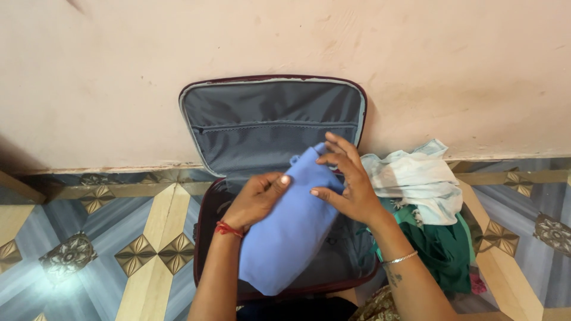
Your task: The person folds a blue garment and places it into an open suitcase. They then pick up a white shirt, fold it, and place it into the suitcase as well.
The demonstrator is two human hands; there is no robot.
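Blue cloth (285, 229), folded into a long soft bundle, lying slantwise over the open maroon suitcase (205, 238) on the patterned floor tiles (143, 255). Left hand (257, 199) on the bundle's left edge, fingers curled together and gripping the fabric, thumb pressed on top; red thread at the wrist. Right hand (348, 181) on the bundle's upper right end, fingers slightly spread and bent over the cloth, thumb against its side; thin silver bracelet (399, 258) on the forearm. Grey-lined lid (270, 122) of the suitcase propped upright against the pale pink wall (285, 35). Just right of the suitcase, a heap of clothes: pale light-blue garment (416, 178) on top, dark green garment (443, 249) beneath, touching the case's edge.
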